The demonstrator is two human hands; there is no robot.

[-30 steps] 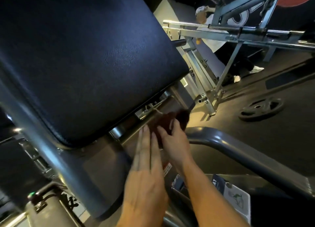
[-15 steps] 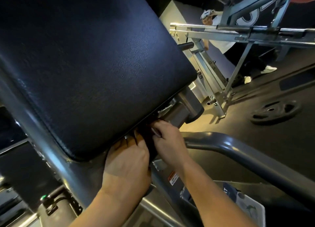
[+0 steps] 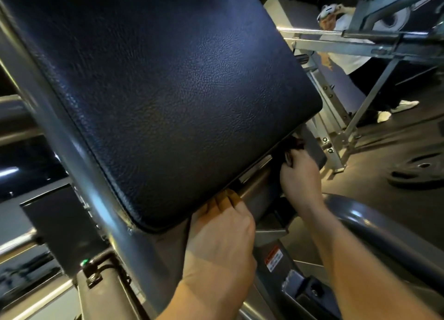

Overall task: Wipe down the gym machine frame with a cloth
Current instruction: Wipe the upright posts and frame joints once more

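- Cloth (image 3: 292,143): a dark wad, barely showing, at the right end of the gap under the black pad (image 3: 168,91). It sits against the grey frame (image 3: 259,194), above your right hand (image 3: 300,175).
- Your right hand has its fingers curled round the cloth and presses it to the frame there.
- Your left hand (image 3: 223,235) is lower and to the left, with its fingertips tucked under the pad's near edge. Whether they grip anything you cannot tell.
- The cloth looks soft and light and will likely bunch, so keep it balled in the palm, with a flat fold toward the metal.
- The frame is stiff painted steel and probably smooth, so it should take firm pressure.
- The slot between pad and tube is tight; knuckles may catch on the bracket edges and the pad's underside.
- The warning label (image 3: 274,259) lies below, between your forearms.
- Open room lies right and near, along the curved grey tube (image 3: 374,226).
- A weight plate (image 3: 418,173) lies on the floor to the far right, well apart.
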